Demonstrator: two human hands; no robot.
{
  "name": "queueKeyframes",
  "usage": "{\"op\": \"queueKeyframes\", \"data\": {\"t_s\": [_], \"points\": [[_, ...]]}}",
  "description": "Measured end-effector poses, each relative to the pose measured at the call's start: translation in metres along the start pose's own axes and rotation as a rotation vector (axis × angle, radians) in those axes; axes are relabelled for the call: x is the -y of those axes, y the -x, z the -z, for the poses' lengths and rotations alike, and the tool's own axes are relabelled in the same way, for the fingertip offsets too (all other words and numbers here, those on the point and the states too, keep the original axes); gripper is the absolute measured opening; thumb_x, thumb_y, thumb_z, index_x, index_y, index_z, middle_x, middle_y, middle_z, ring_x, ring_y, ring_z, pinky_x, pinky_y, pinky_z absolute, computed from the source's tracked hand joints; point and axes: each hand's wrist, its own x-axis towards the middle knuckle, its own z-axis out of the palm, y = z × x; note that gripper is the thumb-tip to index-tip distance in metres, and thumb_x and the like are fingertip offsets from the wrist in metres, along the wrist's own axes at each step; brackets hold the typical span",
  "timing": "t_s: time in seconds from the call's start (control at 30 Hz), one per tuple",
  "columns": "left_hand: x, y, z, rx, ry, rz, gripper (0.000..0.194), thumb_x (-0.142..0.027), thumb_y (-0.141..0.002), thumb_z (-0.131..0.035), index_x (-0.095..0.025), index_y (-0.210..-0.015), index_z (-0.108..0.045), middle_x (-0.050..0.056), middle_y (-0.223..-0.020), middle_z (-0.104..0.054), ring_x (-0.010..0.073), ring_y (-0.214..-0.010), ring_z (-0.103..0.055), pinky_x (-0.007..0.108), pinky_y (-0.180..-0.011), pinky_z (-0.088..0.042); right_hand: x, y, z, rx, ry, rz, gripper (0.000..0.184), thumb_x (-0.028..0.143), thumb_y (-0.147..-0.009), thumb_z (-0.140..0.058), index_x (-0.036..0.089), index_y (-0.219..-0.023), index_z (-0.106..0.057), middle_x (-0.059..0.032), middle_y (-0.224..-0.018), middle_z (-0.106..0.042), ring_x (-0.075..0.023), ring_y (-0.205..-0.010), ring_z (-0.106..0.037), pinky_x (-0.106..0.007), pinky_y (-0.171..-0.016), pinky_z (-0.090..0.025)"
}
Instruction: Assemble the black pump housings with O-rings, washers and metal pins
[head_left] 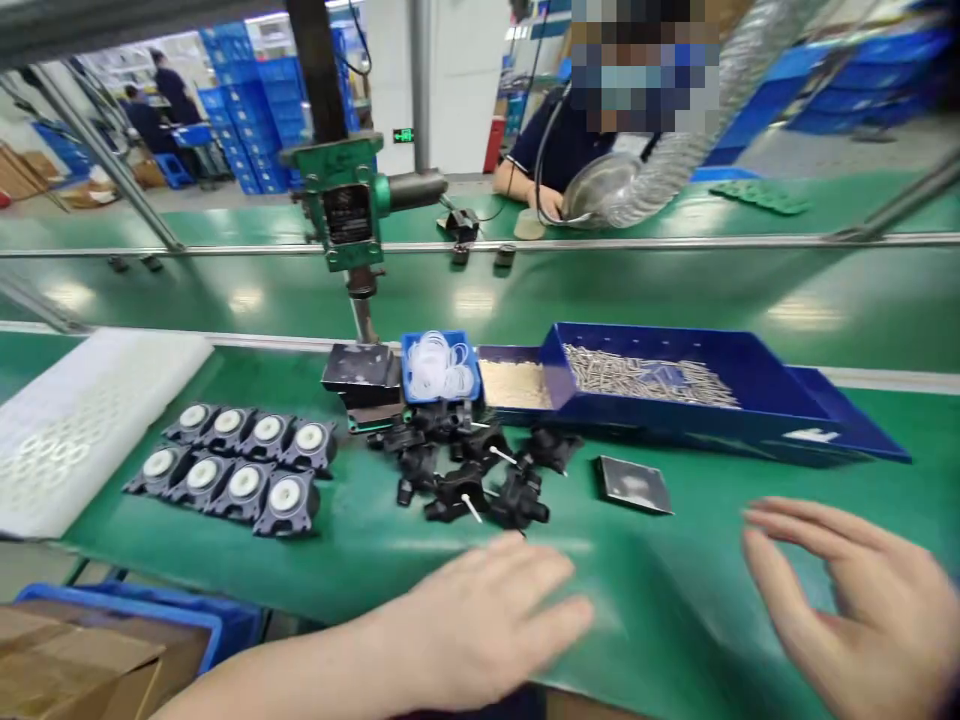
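Note:
My left hand (499, 625) is palm down over the green bench, just in front of a pile of black plastic parts (461, 485). Its fingers are stretched out and the thumb stands apart; nothing shows in it, though the palm is hidden. At the right, my right hand (862, 610) hovers with loosely curved fingers, the thumb tip close to the fingertips and a gap behind them. I see nothing in it, and it is slightly blurred. A small dark block (635, 484) lies between the hands. White pins stick out of some black parts.
A blue bin (765, 425) holds many metal screws. Beside it are a small container (517, 408) of tan bits and a blue tray (406, 385) of clear rings. Black units (244, 490) with white discs stand in rows. A press (349, 215) rises behind; a person (536, 150) sits opposite.

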Motion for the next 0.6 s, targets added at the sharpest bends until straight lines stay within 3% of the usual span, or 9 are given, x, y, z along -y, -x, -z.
{"op": "queueKeyframes", "data": {"t_s": [0.1,0.17,0.23,0.33,0.47,0.6], "points": [[0.025,0.055,0.044,-0.033,-0.172,0.343,0.054,-0.022,-0.091,-0.057,-0.017,-0.144,-0.045,0.018,-0.151,-0.046,0.0332,-0.144,-0.04,0.059,-0.119,-0.031,0.046,-0.005,-0.015,0.133,-0.09,0.212,0.014,0.033,-0.096,-0.053,0.027,-0.105,-0.062,-0.0115,-0.112,-0.064,-0.031,-0.098,-0.066,-0.052,-0.091,-0.052],[0.046,0.099,0.062,-0.039,-0.347,0.551,0.076,-0.028,-0.085,-0.066,-0.016,-0.152,-0.033,0.023,-0.158,-0.036,0.0419,-0.149,-0.028,0.067,-0.117,-0.028,0.07,-0.01,-0.03,0.219,-0.176,0.294,0.016,0.03,-0.097,-0.054,0.025,-0.109,-0.062,-0.0107,-0.115,-0.063,-0.0276,-0.102,-0.065,-0.046,-0.089,-0.053],[0.062,0.141,0.063,-0.026,-0.5,0.612,0.082,-0.031,-0.085,-0.066,-0.014,-0.155,-0.027,0.025,-0.157,-0.037,0.0465,-0.149,-0.024,0.071,-0.113,-0.03,0.091,-0.018,-0.045,0.305,-0.268,0.318,0.016,0.027,-0.097,-0.056,0.025,-0.111,-0.062,-0.0106,-0.117,-0.063,-0.0261,-0.108,-0.063,-0.044,-0.092,-0.053],[0.071,0.181,0.045,-0.016,-0.584,0.593,0.072,-0.029,-0.091,-0.056,-0.012,-0.154,-0.026,0.029,-0.154,-0.04,0.0451,-0.145,-0.035,0.067,-0.11,-0.037,0.127,-0.029,-0.065,0.427,-0.39,0.349,0.018,0.025,-0.098,-0.056,0.025,-0.114,-0.062,-0.0115,-0.119,-0.063,-0.0264,-0.112,-0.06,-0.046,-0.095,-0.051],[0.059,0.184,0.021,-0.086,-0.57,0.544,0.061,-0.024,-0.095,-0.051,-0.015,-0.153,-0.032,0.027,-0.147,-0.048,0.0405,-0.135,-0.051,0.061,-0.107,-0.044,0.176,-0.044,-0.088,0.506,-0.374,0.387,0.017,0.025,-0.101,-0.05,0.021,-0.109,-0.065,-0.0121,-0.111,-0.065,-0.0268,-0.103,-0.06,-0.047,-0.091,-0.052],[0.053,0.159,0.016,-0.088,-0.301,0.493,0.064,-0.027,-0.093,-0.059,-0.024,-0.153,-0.034,0.017,-0.141,-0.055,0.0329,-0.132,-0.053,0.05,-0.108,-0.048,0.202,-0.052,-0.101,0.51,-0.061,0.402,0.023,0.028,-0.101,-0.049,0.015,-0.093,-0.067,-0.0143,-0.092,-0.066,-0.0288,-0.09,-0.059,-0.047,-0.083,-0.051]]}}
